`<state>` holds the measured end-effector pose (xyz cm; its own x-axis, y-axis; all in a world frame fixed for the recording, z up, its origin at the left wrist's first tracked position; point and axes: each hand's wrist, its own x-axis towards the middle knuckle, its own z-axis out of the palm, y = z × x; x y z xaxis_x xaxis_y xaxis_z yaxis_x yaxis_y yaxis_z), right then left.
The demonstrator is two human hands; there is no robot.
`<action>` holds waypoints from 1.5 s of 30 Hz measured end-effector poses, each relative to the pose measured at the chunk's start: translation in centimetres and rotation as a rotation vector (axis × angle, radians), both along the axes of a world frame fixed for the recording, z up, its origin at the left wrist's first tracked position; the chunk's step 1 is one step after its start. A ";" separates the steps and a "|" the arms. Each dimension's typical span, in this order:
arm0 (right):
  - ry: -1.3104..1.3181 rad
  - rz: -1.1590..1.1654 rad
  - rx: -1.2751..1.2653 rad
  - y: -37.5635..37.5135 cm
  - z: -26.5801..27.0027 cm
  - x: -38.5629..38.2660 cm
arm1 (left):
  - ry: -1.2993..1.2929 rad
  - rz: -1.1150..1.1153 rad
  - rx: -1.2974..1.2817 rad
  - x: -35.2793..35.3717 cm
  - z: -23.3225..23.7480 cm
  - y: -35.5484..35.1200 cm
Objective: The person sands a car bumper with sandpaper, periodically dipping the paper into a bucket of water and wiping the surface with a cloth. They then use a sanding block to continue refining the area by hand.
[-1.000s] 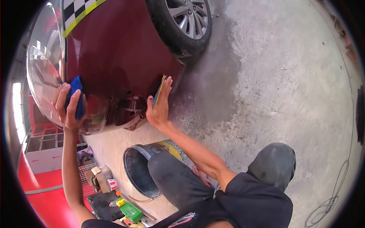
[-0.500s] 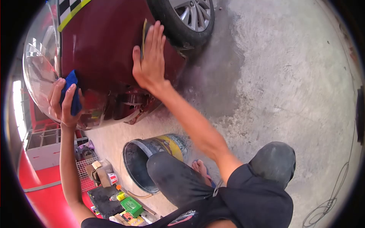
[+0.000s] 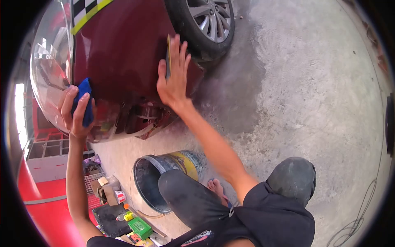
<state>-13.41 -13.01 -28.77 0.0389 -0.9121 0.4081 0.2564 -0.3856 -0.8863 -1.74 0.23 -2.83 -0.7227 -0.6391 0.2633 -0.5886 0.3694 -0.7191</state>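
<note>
A dark red car panel (image 3: 119,49) fills the upper left, between a clear headlight (image 3: 49,78) and a wheel (image 3: 207,20). My left hand (image 3: 77,111) is wrapped round a blue cloth (image 3: 84,101) beside the lower edge of the headlight. Near the wheel arch, my right hand (image 3: 176,78) lies flat over a thin dark pad with a yellowish edge (image 3: 168,53), pressing it against the panel. The palm hides most of the pad.
A large dark bucket (image 3: 150,181) lies tipped near my knee. Beyond it are a green box (image 3: 140,227), a black case (image 3: 109,218) and a cardboard box (image 3: 108,192). A cable (image 3: 349,228) is coiled on the concrete floor at the lower right.
The view has shifted slightly, so the car appears farther right. My right hand and the pad sit a little lower in the picture and nearer the panel's bottom edge. My left hand keeps the cloth.
</note>
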 end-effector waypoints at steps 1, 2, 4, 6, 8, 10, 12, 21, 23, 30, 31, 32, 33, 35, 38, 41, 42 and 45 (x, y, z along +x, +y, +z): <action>0.022 0.005 0.019 2.2 -1.0 0.0 | 0.001 -0.007 0.005 0.1 0.1 -0.1; 0.045 0.010 0.033 3.0 -0.4 -0.6 | 0.002 -0.012 0.005 0.2 0.1 0.1; 0.050 -0.063 -0.013 -0.5 0.6 0.5 | 0.008 -0.018 -0.007 0.5 0.1 -0.2; 0.032 -0.045 -0.013 -5.1 2.6 0.5 | 0.024 0.000 -0.002 0.5 -0.1 0.1; 0.029 -0.012 -0.024 -5.5 2.7 0.0 | 0.021 0.010 0.002 0.3 -0.1 0.3; 0.150 -0.053 -0.062 -2.1 1.4 -0.5 | 0.019 -0.006 0.000 0.5 -0.1 -0.1; 0.122 0.054 0.015 1.7 0.8 -0.7 | 0.018 -0.008 0.005 0.6 0.3 -0.1; 0.065 0.073 0.037 0.9 1.3 -1.2 | 0.023 0.008 0.036 0.1 0.1 0.1; 0.046 0.050 0.045 1.1 1.4 -0.5 | 0.019 0.010 0.023 0.5 0.0 0.0; 0.076 0.002 -0.053 -3.8 3.3 -1.6 | 0.027 0.006 0.014 0.1 -0.1 -0.2; -0.021 0.030 -0.014 -1.4 2.0 -1.5 | 0.032 0.014 0.017 0.3 -0.1 0.0; -0.003 0.050 0.029 1.0 0.9 -1.4 | 0.032 0.011 0.018 0.3 0.0 0.1; -0.011 0.054 0.042 1.6 1.1 -1.3 | 0.031 0.006 0.010 0.3 0.0 -0.1; -0.015 0.009 -0.015 0.5 2.5 -0.5 | 0.036 0.006 0.006 0.3 0.0 -0.2; 0.014 -0.080 -0.172 -6.0 6.7 0.4 | 0.041 0.005 -0.012 0.5 -0.3 0.0; 0.116 -0.077 -0.213 -5.8 6.7 -1.0 | 0.044 0.020 0.012 0.4 -0.2 0.4; 0.068 -0.054 -0.206 -3.4 5.1 -0.9 | 0.046 0.015 0.009 0.4 -0.1 0.1; 0.149 0.008 -0.143 1.6 3.6 -1.5 | 0.047 -0.005 -0.015 0.4 -0.1 -0.5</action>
